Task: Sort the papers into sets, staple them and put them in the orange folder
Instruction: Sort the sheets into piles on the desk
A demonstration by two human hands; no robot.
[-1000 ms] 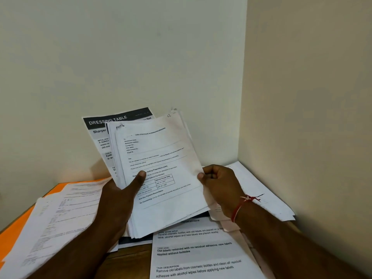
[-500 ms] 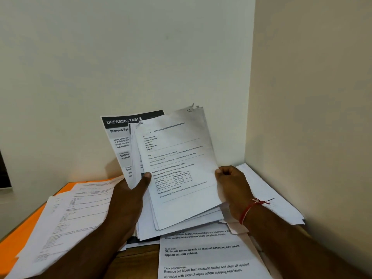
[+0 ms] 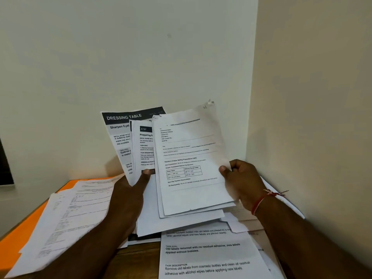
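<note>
white "dressing table" sheet (image 3: pixel 117 127), "3727" sheet (image 3: pixel 145 137), left hand (image 3: pixel 128 200) fingers (image 3: pixel 146 176) grasping both, right hand (image 3: pixel 242 182) pinching letter (image 3: pixel 191 150)

A plain cream back wall (image 3: pixel 128 57) meets a cream side wall (image 3: pixel 314 87) just beyond the right hand (image 3: pixel 242 182); a brown wooden tabletop (image 3: pixel 141 262) lies below the left hand (image 3: pixel 128 196).

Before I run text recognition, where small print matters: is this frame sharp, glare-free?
Head view: bold headings on the DRESSING TABLE sheet and desk sheet read sharply; small print on the front sheet is soft; no glare; faint shadow behind the held stack.
</note>
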